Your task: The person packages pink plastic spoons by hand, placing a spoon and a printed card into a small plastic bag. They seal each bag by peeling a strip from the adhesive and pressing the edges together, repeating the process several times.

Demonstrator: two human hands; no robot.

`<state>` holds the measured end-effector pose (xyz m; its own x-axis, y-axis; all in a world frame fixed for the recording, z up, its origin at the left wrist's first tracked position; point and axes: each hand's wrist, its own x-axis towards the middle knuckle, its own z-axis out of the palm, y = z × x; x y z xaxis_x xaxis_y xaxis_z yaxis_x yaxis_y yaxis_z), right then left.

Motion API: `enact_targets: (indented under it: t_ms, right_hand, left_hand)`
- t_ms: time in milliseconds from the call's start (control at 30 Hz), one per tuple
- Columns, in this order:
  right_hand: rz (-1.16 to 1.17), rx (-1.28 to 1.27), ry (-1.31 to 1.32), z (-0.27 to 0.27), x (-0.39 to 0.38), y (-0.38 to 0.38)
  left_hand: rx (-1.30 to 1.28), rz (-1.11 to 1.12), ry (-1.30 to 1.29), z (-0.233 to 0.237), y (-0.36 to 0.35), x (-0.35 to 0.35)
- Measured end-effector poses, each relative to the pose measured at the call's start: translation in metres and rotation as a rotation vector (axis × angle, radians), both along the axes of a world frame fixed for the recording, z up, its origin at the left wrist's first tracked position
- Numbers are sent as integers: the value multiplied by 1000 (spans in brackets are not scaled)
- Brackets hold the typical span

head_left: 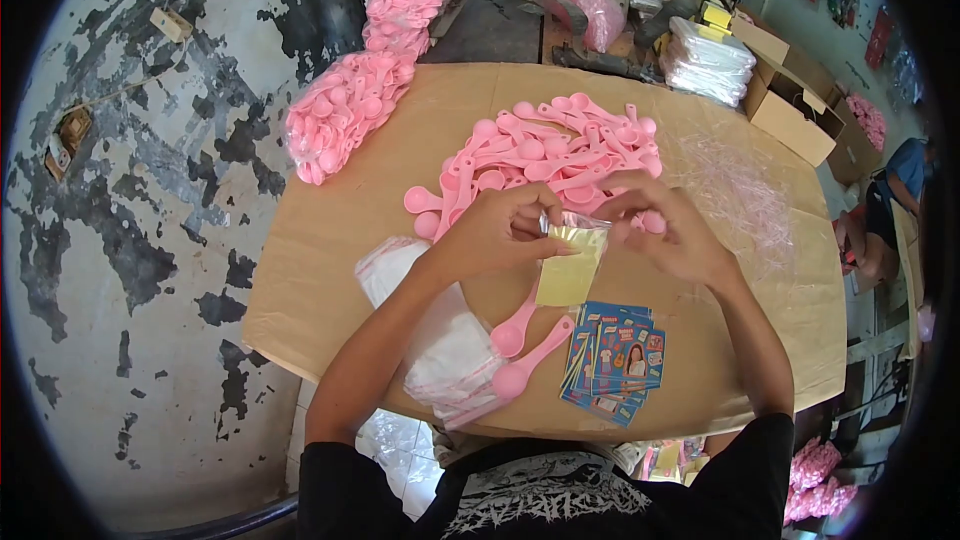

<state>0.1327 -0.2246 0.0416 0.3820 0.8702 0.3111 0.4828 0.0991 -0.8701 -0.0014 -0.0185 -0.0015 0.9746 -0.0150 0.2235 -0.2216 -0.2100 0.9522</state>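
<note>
My left hand [518,224] is closed on a small clear plastic bag [585,230] with a yellow card [568,278] inside, thumb across its front. Just right of the bag's upper edge is my right hand [675,230], its curled fingers blurred by motion; I cannot tell whether they grip anything. Beneath the bag lie two pink scoops [530,360] on the tabletop. A stack of clear bags [440,340] is under my left forearm. Blue printed cards [620,360] with pictures lie in a loose stack between my forearms.
Behind my hands spreads a heap of pink scoops [560,145]. Thin clear plastic strips [740,190] are scattered to the right on the brown paper-covered table [340,230]. Filled bags of scoops [350,105] stand at the back left. Bundled bags [705,60] and cardboard boxes [790,120] sit at the back right.
</note>
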Motion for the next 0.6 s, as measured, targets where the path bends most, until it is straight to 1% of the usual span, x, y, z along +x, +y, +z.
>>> enact_targets:
  t_ms: [33, 100, 133, 200, 233, 300, 333, 367, 400, 433, 467, 533, 600]
  right_hand:
    - [0, -73, -74, 2, -9, 3]
    - [6, -227, -208, 1, -28, 6]
    - [-1, -188, -231, 3, -31, 4]
    - [-11, -103, -277, 16, -31, -2]
    - [-62, -210, -269, 30, -29, -16]
    - [-73, -213, -299, 51, -27, -54]
    - [-32, -308, -270, 62, -26, -77]
    - [56, -411, -312, 67, -22, -100]
    - [202, -557, -258, 75, -19, -116]
    - [274, -695, -205, 78, -18, -126]
    - [308, -687, -301, 71, -18, -134]
    - [152, -587, -529, 58, -39, -117]
    - [61, -438, -654, 37, -64, -78]
  left_hand:
    - [2, -2, -16, 6, -3, -3]
    - [194, 60, -39, 20, -1, -9]
    - [283, 96, -45, 26, -2, -16]
    - [172, 166, -22, 47, -7, -41]
    - [122, 204, -16, 51, -5, -52]
    - [384, 265, -54, 41, 7, -91]
    - [519, 294, -68, 36, 13, -116]
    - [550, 363, -13, 28, 17, -142]
    - [581, 431, 41, 17, 17, -164]
    - [603, 456, 26, 4, 14, -180]
    - [627, 477, 12, -12, 10, -193]
    - [690, 516, -22, -32, -3, -204]
    - [776, 560, -71, -41, -25, -198]
